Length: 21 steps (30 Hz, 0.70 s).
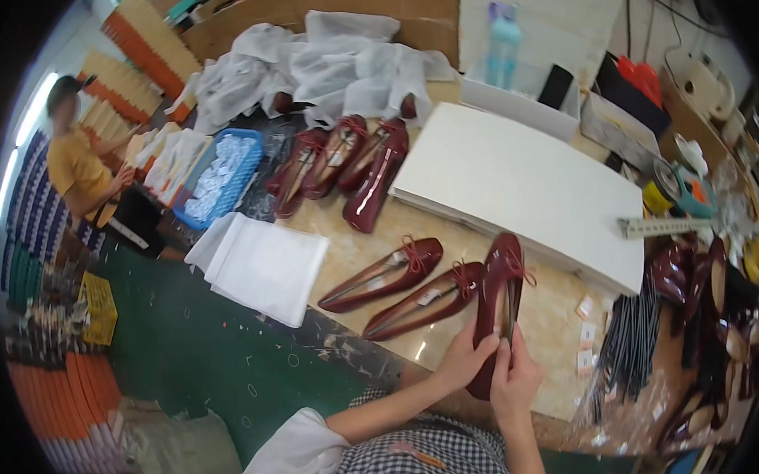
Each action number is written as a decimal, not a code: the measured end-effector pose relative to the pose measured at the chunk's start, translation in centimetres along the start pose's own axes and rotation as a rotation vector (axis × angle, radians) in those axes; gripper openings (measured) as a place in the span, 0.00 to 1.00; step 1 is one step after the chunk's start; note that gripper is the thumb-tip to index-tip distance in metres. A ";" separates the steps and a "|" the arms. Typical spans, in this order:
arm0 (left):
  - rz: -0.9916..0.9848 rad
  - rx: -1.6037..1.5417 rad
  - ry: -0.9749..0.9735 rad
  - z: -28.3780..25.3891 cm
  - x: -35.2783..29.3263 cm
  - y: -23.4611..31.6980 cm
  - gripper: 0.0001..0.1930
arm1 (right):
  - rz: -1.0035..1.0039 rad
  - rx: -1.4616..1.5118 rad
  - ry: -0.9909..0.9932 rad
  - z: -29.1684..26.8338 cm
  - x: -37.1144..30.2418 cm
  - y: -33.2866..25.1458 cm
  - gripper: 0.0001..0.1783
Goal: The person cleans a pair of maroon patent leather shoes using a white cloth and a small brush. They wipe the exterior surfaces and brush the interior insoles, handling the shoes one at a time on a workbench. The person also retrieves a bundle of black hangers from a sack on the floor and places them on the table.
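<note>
Over the near edge of the table I hold a glossy burgundy ballet flat [502, 272], toe pointing away from me, with a thin bow at its vamp. My left hand [467, 359] grips its left side near the heel. On the other side, my right hand [515, 380] closes around the heel part, thumb at the shoe's opening. A thin dark strip runs inside the shoe by my fingers; whether I pinch it is hidden. Just left lie two matching flats, one nearer [427, 303] and one farther left [384, 275], each with a strip and pale label inside.
White tissue sheets [268, 266] lie at the table's left edge. More burgundy shoes [373, 182] and wrapped ones [345, 62] stand behind. A white box [526, 188] fills the middle back. Dark strips [631, 341] and small labels [587, 335] lie right. A person [82, 173] works far left.
</note>
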<state>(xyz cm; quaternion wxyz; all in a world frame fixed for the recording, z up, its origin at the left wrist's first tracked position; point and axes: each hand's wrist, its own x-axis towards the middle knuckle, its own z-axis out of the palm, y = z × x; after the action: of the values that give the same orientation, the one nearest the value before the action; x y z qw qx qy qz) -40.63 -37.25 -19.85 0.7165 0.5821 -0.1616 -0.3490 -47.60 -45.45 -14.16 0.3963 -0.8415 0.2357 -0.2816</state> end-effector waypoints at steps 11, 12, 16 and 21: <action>0.319 1.550 -0.179 -11.3 0.7 8.3 0.32 | 0.479 0.273 -0.059 -10.7 0.2 4.0 0.16; 0.399 1.541 -0.216 -11.7 1.1 8.3 0.31 | 0.441 0.250 -0.127 -10.3 0.4 4.2 0.16; 0.498 1.371 -0.134 -13.1 2.3 9.4 0.16 | 0.263 0.062 -0.178 -10.4 4.1 5.8 0.13; 0.616 1.467 0.318 -16.4 5.0 17.5 0.19 | -0.114 -0.621 0.237 -19.8 13.7 15.3 0.15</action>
<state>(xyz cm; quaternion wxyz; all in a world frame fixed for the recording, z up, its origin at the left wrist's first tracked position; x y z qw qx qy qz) -21.17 -27.49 -8.63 0.2308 0.8757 -0.3985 0.1455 -53.33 -73.32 -12.02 0.0746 -0.8954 0.3069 -0.3139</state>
